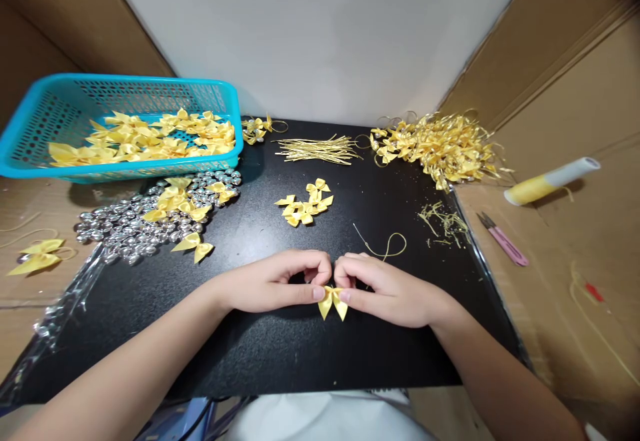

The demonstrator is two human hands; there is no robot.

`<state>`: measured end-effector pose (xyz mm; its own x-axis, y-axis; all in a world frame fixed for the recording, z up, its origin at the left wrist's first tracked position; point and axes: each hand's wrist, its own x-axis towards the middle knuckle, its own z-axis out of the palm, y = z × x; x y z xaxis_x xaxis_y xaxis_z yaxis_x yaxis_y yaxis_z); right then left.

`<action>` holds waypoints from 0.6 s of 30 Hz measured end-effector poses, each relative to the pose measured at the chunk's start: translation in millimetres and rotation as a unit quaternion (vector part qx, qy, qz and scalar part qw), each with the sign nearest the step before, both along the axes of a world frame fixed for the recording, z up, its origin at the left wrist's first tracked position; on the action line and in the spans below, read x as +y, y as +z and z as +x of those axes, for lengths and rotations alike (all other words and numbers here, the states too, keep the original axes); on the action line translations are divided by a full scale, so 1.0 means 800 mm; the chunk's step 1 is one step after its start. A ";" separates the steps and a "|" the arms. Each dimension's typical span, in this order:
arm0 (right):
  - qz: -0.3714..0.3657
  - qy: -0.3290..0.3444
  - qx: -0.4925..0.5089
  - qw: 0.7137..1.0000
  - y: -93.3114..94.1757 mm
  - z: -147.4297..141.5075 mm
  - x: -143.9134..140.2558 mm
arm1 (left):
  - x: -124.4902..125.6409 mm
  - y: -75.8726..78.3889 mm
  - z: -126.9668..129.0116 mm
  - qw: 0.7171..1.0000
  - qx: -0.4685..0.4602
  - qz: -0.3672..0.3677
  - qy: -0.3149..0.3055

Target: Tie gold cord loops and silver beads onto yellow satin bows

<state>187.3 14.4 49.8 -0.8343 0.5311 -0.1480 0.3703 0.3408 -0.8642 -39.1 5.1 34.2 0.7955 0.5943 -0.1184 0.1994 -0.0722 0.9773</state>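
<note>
Between both hands, just above the front of the black table, is a small yellow ribbon bow [333, 301] with its two pointed tails hanging toward me. My left hand [293, 279] pinches its left side between thumb and curled fingers. The right side is pinched the same way by my right hand [383, 287]. Beyond my right hand lies a needle with a loop of gold thread [387, 249]. A small group of yellow bows [304, 206] rests on the table past my hands.
A blue basket [150, 167] of bows stands at back left, behind silver beads [135, 227]. Gold cords [317, 149] lie at the back. At right are a pile of bows with gold loops [440, 144], thread scraps [443, 221], pink snips [507, 244] and a thread tube [550, 181].
</note>
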 end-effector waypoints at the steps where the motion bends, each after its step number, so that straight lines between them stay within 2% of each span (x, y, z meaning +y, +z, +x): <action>1: -0.002 0.000 0.002 1.000 0.000 0.000 0.000 | 0.000 0.000 0.001 1.000 -0.003 -0.008 0.001; 9: 0.003 0.002 -0.006 1.000 0.001 -0.002 -0.001 | -0.003 -0.002 0.004 0.999 -0.013 -0.035 0.009; 14: -0.009 -0.007 0.009 1.000 -0.003 -0.003 -0.003 | -0.002 -0.002 0.007 0.999 -0.012 -0.027 0.018; 16: -0.028 -0.052 0.050 0.997 -0.009 -0.002 -0.002 | 0.001 0.001 0.001 0.998 -0.001 0.006 0.065; 18: -0.036 -0.136 0.107 0.984 -0.016 -0.001 0.000 | 0.006 0.007 -0.014 0.980 0.022 0.077 0.185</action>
<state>186.7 14.7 36.9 -0.6784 0.7341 -0.0292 0.2454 0.1890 -0.9508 -50.4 9.7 39.5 0.5191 0.8541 -0.0333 0.2811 -0.1338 0.9503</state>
